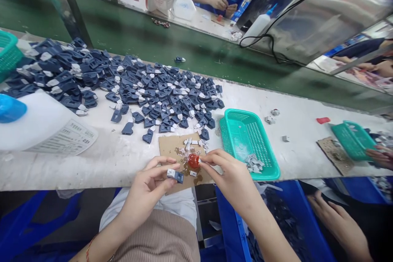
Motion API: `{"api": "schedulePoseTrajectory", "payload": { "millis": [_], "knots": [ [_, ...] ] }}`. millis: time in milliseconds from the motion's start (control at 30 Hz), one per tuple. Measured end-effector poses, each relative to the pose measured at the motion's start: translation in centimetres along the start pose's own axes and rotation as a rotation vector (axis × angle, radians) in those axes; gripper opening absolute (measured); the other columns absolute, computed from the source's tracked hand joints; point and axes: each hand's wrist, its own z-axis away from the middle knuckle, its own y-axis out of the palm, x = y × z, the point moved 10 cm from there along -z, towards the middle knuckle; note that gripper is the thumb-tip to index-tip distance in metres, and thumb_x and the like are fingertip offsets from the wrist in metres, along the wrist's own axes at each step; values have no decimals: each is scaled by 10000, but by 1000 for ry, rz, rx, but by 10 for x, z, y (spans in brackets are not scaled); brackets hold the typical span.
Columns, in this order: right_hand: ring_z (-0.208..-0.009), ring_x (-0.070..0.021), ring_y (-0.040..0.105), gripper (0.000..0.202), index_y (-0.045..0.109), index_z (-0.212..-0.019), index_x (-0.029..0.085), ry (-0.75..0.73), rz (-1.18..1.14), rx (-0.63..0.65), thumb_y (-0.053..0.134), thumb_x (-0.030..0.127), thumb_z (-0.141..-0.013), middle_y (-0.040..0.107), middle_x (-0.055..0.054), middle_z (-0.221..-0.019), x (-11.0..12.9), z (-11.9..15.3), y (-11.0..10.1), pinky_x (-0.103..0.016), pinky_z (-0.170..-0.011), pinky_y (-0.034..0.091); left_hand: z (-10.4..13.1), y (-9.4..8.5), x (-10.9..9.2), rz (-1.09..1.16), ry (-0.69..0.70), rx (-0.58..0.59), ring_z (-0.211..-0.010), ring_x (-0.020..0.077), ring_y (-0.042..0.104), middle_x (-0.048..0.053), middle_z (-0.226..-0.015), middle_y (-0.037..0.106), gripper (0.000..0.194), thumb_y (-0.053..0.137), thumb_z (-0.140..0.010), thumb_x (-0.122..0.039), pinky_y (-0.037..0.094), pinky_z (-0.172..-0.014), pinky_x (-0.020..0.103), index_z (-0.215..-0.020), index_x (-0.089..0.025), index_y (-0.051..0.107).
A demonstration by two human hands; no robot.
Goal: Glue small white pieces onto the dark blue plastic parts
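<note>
L hand [152, 184]: fingers clamped on a blue/white part [175, 175], held just above the near edge of the cardboard [167, 145]. R hand [229, 168]: thumb & index pinched on a small wht pc [199, 161], at the R side of the round red item [193, 160], which sits on the cardboard w/ wet brown spots around it. A few loose wht pcs [188, 142] lie on the cardboard's far part, one more just near of the red item.

Cardboard is on the wht worktop [294, 159], at its near edge. Big pile of blue parts [159, 90], many w/ wht ends, spreads far & L. Large wht jug [52, 125] w/ blue cap at L. Green basket [270, 147] to R, wht pcs in its near end; 3 small pcs lie beyond its R side. Farther R: a 2nd green basket [353, 139], w/ another person's hand [380, 156] at it.
</note>
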Motion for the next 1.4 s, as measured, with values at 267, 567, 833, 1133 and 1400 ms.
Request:
{"api": "schedulePoseTrajectory", "payload": {
  "millis": [267, 567, 833, 1133, 1400],
  "knots": [
    [-809, -228, 678, 129, 726, -833, 224, 145, -314, -26, 649, 323, -866, 717, -67, -853, 3, -3, -17, -352, -719, 549, -3, 9, -8, 33, 28, -1, -1043, 213, 637, 76, -1254, 562, 246, 648, -835, -206, 581, -805, 263, -1040, -278, 765],
    [-902, -215, 687, 28, 745, -828, 252, 117, -567, -9, 736, 257, -802, 740, -43, -913, 39, 0, -13, -334, -813, 550, -3, 10, -19, -41, 109, -16, -1177, 254, 568, 80, -1227, 601, 224, 658, -848, -257, 489, -995, 352, -1041, -282, 768],
    [-888, -219, 685, 29, 748, -819, 247, 117, -562, 20, 722, 245, -806, 738, -50, -901, 48, -1, -6, -351, -811, 556, 3, 8, -18, -43, 100, -46, -1226, 281, 537, 85, -1249, 592, 208, 664, -847, -288, 485, -995, 366, -1024, -278, 773],
    [-874, -196, 672, 247, 667, -941, 229, 299, -886, 76, 609, 462, -881, 706, -56, -937, 31, 4, 17, -302, -757, 558, 6, 11, -24, -7, 169, -42, -1317, 294, 466, 68, -1356, 554, 231, 666, -849, -332, 395, -1094, 416, -1057, -299, 760],
    [-538, -98, 502, 297, 474, -987, 247, 382, -1344, 219, 573, 511, -895, 532, 54, -672, 57, 2, 62, -214, -529, 436, 2, 13, -25, 19, 155, -58, -1397, 331, 351, 22, -1497, 430, 206, 661, -850, -352, 469, -1023, 409, -1024, -324, 768]
  ]
}}
